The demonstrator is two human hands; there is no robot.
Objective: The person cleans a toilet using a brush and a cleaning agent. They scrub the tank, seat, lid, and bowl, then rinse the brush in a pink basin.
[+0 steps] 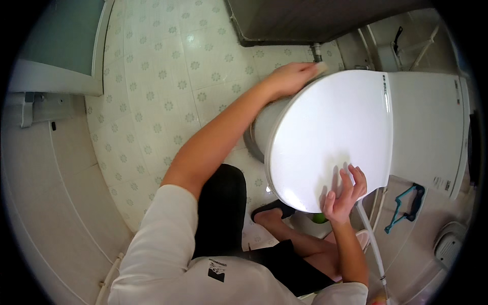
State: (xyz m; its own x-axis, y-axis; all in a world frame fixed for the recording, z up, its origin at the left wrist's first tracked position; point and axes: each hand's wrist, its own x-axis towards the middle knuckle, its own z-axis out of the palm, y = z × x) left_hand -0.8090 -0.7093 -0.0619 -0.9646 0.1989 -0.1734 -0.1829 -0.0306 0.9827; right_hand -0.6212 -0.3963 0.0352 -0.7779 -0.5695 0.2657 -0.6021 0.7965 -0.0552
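A white toilet with its lid (328, 129) down lies before me, tank (423, 126) to the right. My left hand (293, 78) reaches across to the lid's far rim. In its fingers is a small pale yellowish pad (322, 68), perhaps a sponge or folded cloth; motion blur hides its detail. My right hand (345, 194) rests at the lid's near edge, fingers bent and spread, nothing in it. Below the lid, part of the toilet bowl (267, 124) shows.
A dark box-like fixture (324, 21) overhangs the far side. Near the tank, a white hose (371, 236) runs down and a teal-and-black bracket (404, 207) sits by the wall. Below the lid are a green object (319, 218) and a pink basin (362, 238). Flower-patterned tiles (160, 106) cover the floor.
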